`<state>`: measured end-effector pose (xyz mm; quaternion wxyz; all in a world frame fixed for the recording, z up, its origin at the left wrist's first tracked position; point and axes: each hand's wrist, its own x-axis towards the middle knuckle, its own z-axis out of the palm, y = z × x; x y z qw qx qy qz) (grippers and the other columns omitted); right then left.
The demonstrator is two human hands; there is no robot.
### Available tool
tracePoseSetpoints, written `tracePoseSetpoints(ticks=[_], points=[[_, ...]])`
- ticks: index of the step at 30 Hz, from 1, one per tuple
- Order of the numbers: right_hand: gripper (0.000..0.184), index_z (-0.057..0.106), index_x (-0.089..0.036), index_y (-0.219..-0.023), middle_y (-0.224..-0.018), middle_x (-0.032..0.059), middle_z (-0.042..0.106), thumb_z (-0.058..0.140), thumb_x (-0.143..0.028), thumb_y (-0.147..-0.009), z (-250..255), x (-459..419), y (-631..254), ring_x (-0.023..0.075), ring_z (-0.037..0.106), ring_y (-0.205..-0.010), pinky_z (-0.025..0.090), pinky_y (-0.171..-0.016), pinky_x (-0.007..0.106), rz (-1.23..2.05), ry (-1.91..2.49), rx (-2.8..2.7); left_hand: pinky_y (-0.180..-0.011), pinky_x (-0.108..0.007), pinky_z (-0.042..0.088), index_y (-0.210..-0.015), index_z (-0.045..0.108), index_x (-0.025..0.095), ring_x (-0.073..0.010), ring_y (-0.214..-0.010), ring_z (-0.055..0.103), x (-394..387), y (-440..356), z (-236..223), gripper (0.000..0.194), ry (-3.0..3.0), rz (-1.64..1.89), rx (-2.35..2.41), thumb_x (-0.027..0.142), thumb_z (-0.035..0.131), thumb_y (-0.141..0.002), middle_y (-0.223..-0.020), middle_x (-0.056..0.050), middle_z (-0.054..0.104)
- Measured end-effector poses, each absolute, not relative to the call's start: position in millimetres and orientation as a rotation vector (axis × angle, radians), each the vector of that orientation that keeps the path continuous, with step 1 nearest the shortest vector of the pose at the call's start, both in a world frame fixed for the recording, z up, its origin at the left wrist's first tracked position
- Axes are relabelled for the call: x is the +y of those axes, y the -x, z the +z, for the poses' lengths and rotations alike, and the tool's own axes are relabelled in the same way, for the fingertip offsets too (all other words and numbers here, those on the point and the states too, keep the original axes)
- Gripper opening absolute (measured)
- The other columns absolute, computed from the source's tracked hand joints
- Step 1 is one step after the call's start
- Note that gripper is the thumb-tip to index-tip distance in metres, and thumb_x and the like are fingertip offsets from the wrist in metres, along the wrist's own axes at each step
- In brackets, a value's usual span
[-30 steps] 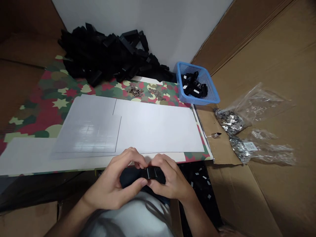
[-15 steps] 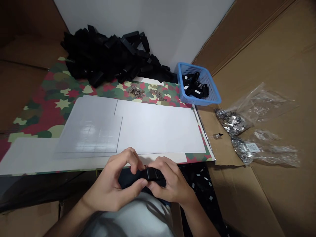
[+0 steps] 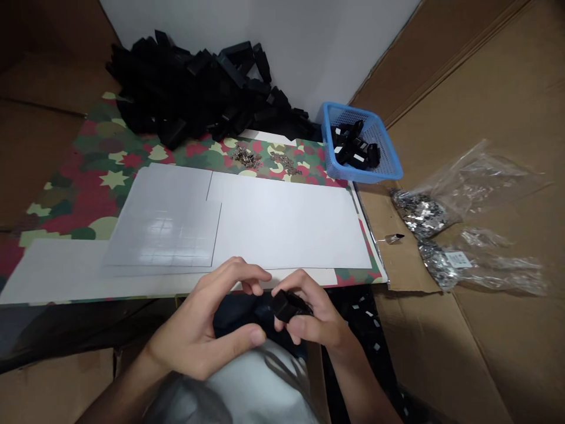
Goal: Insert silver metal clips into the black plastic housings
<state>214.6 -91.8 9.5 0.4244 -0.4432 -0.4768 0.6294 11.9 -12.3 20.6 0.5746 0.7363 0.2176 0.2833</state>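
The held piece (image 3: 285, 307) is black, the basket (image 3: 364, 175) blue, the sheet (image 3: 286, 224) white, the tabletop (image 3: 83, 197) patterned red, green and cream.

The block (image 3: 285, 306) is small and black, with a blunt, squared end. It lies slightly slanted in the grip of the right hand (image 3: 324, 318), between thumb and fingers. The squared end juts past the thumb tip toward the left hand (image 3: 200, 330), near but apart from it; the other end is partly hidden by the right hand.
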Motion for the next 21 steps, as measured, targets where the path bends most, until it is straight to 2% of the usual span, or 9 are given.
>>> tracePoseSetpoints(ticks=[3,6,15,21], points=[[0.034,0.055,-0.02,-0.099,-0.07,-0.0031,0.064,0.07,-0.042,-0.077,11,-90,-217,0.0058,0.044,-0.042,0.035,-0.041,0.017,1.804,1.008,-0.941,-0.078,-0.026,0.044,-0.121,0.053,0.025,-0.0158,-0.088,0.055,-10,-11,26,0.038,-1.884,0.679,0.459,0.016,0.064,-0.086,-0.097,-0.003,0.059],[0.034,0.055,-0.02,-0.093,-0.068,-0.0032,0.065,0.074,-0.041,-0.073,13,-89,-218,0.0047,0.043,-0.041,0.031,-0.038,0.015,1.894,0.994,-0.872,-0.077,-0.026,0.046,-0.121,0.054,0.022,-0.0159,-0.088,0.055,-11,-13,29,0.037,-1.961,0.728,0.438,0.012,0.063,-0.086,-0.097,-0.004,0.059],[0.027,0.057,-0.02,-0.09,-0.071,-0.0044,0.062,0.073,-0.032,-0.071,21,-85,-218,0.0042,0.041,-0.044,0.03,-0.039,0.016,1.891,1.044,-0.947,-0.077,-0.028,0.045,-0.113,0.057,0.019,-0.016,-0.086,0.052,-14,-12,29,0.027,-2.067,0.717,0.416,0.007,0.058,-0.088,-0.094,-0.005,0.055],[0.025,0.057,-0.02,-0.09,-0.076,-0.0017,0.058,0.07,-0.031,-0.071,26,-83,-215,0.0095,0.046,-0.06,0.035,-0.05,0.019,1.824,1.108,-1.027,-0.078,-0.032,0.042,-0.113,0.056,0.018,-0.0172,-0.084,0.052,-16,-10,29,0.027,-2.114,0.721,0.428,0.007,0.058,-0.089,-0.093,-0.005,0.059]])
